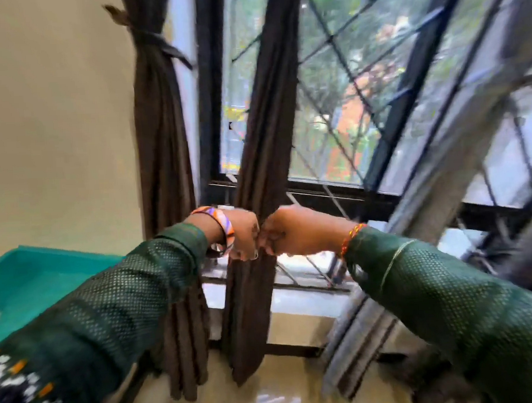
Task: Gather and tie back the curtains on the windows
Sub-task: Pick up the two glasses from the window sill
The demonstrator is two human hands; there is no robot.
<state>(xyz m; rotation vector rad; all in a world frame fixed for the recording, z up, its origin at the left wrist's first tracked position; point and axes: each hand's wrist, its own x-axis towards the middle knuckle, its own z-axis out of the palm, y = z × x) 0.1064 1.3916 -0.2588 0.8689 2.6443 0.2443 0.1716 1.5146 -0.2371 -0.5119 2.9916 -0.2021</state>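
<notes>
A: We have the middle curtain (261,133) bunched into one dark rope in front of the window (338,83), and both hands meet on it low down, near sill height.

B: Yes, our left hand (243,233) has its fingers curled round the bundle from one side, our right hand (283,232) pinching it from the other, knuckles nearly touching. Each grip is closed on cloth.

A: We judge it soft and limp, fairly light, the folds ready to slide apart if we slacken.

B: So we hold the full bundle, not a single pleat. We would tie higher, where the tied curtain (159,123) beside the wall wears its band (161,45).

A: Any tie in our hands? We cannot tell; the fingers hide it.

B: A grey curtain (442,173) hangs loose on our right.
</notes>
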